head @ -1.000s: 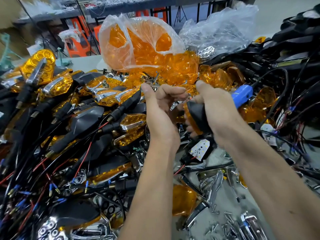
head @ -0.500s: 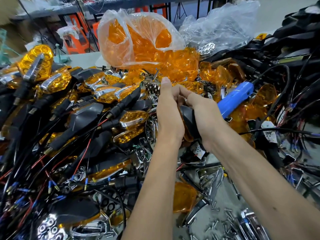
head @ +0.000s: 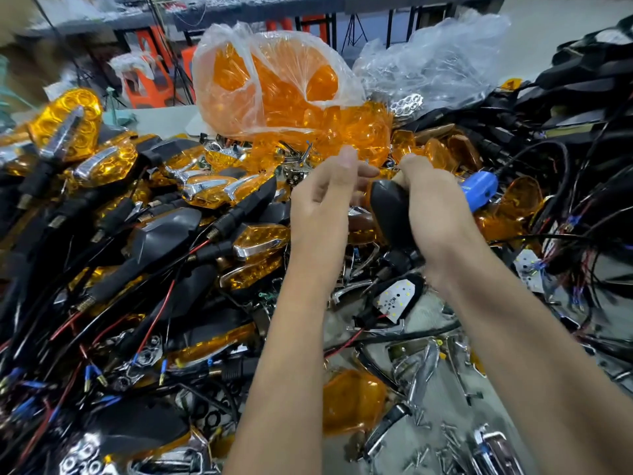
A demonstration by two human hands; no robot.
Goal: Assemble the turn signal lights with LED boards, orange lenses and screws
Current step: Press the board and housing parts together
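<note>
Head view: right hand (head: pixel 435 214) grips black plastic turn-signal housing (head: pixel 388 209), long axis near-vertical; left hand (head: pixel 322 207), fingers loosely spread, empty, just beside its left.

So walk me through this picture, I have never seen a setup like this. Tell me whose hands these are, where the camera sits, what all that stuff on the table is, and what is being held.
There is no machine here: a person works with bare hands, and the single camera sits on their head, looking forward and down.

The right hand grips a black turn signal housing. The left hand is beside it with relaxed fingers and holds nothing that I can see.

The table is heaped with parts: finished signals with orange lenses on the left, a clear bag of orange lenses at the back, a blue electric screwdriver behind the right hand, a white LED board below the hands, a loose orange lens and scattered screws near the front.
</note>
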